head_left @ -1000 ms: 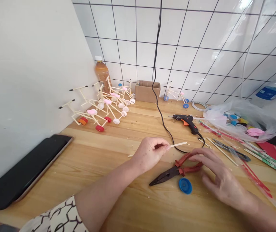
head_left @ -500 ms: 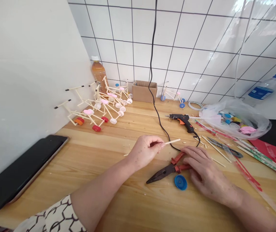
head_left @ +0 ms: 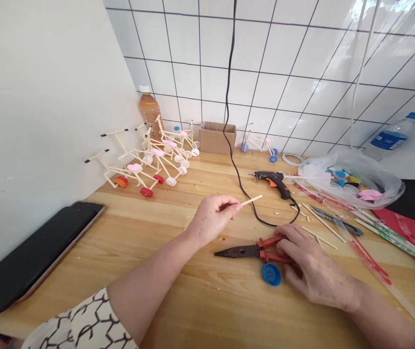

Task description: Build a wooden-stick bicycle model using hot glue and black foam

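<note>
Head feed, my notes. My left hand [head_left: 215,218] pinches a stick [head_left: 251,199] between thumb and forefinger, free end pointing right, raised in front of the glue gun [head_left: 273,179]. My right hand [head_left: 311,266] wraps the red handles of the pliers [head_left: 244,251]; how hard it squeezes I cannot tell.

Done, by my reading: the stick models [head_left: 158,152] at far left, wheels and pink seats on; one blue-wheeled model [head_left: 273,158] right of the box [head_left: 216,140]. Not done: the pinched stick joins nothing, and a blue cap [head_left: 271,275] lies loose just below the pliers.

Surface: wooden table [head_left: 193,305], crumbs about, scissors [head_left: 338,222] and a plastic bag [head_left: 392,186] of caps at right. White tiled wall [head_left: 251,43] behind.
</note>
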Demonstrator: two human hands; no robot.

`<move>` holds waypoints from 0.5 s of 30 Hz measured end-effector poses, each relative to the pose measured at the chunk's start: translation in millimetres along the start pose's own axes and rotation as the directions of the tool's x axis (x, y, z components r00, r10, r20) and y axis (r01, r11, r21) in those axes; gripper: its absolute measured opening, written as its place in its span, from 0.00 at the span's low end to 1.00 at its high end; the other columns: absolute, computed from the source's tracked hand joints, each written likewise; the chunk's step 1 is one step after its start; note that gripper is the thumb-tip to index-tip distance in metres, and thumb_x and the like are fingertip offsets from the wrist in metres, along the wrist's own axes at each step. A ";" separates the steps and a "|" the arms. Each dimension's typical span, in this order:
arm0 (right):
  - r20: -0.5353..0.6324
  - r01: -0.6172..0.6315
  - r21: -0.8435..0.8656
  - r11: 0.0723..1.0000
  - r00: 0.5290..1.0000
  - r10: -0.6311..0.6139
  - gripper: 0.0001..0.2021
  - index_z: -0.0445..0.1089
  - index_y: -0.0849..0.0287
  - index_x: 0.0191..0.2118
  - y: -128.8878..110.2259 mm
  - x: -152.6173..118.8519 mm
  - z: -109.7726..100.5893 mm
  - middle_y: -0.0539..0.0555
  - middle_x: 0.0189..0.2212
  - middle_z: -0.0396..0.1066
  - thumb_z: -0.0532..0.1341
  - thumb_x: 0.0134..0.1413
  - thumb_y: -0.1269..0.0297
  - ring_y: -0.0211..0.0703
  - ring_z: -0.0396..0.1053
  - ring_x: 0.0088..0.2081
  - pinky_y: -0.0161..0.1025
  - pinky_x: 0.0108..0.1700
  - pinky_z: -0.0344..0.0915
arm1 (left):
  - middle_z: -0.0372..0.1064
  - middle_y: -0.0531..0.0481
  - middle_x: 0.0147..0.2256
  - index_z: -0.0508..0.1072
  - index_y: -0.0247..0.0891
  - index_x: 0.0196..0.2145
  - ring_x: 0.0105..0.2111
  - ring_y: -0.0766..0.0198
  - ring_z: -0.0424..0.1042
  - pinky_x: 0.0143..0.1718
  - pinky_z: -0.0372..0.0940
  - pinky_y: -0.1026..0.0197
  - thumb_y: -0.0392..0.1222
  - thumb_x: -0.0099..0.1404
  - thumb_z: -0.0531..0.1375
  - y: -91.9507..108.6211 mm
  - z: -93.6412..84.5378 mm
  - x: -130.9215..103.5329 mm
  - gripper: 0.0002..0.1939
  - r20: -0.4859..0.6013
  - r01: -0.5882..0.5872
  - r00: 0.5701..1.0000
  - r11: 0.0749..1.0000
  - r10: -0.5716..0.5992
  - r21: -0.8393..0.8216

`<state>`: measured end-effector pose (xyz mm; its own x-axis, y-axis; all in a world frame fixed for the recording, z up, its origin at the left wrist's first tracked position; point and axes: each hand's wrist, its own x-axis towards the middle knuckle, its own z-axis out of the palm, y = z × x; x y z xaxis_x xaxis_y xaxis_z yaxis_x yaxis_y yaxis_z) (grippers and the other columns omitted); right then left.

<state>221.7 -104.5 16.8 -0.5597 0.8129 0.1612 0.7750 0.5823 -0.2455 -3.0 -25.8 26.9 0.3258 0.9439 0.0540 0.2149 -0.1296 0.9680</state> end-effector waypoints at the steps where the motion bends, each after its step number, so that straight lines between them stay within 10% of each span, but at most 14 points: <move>1: 0.007 0.016 -0.008 1.000 1.000 -0.015 0.14 0.66 0.59 0.32 0.3 -0.6 0.1 0.59 0.43 0.62 0.54 0.36 0.79 0.52 0.60 0.45 0.51 0.46 0.60 | 0.61 0.56 0.19 0.73 0.36 0.26 0.20 0.70 0.57 0.23 0.52 0.67 0.45 0.57 0.56 0.5 0.0 -0.1 0.11 -0.005 0.001 1.000 1.000 -0.002 -0.004; 15: -0.111 -0.178 0.114 0.977 0.975 0.191 0.07 0.62 0.58 0.22 -1.9 0.1 3.6 0.57 0.36 0.67 0.55 0.48 0.72 0.45 0.65 0.36 0.42 0.35 0.63 | 0.63 0.54 0.20 0.73 0.35 0.29 0.20 0.71 0.57 0.22 0.52 0.68 0.46 0.57 0.57 -6.7 -9.5 7.9 0.11 -0.104 0.014 0.994 0.991 -0.028 -0.129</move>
<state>219.1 -105.5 13.9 -0.3654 0.9054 0.2162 0.8239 0.4226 -0.3777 -10.7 -14.6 23.1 0.2226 0.9735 0.0521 0.0987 -0.0757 0.9922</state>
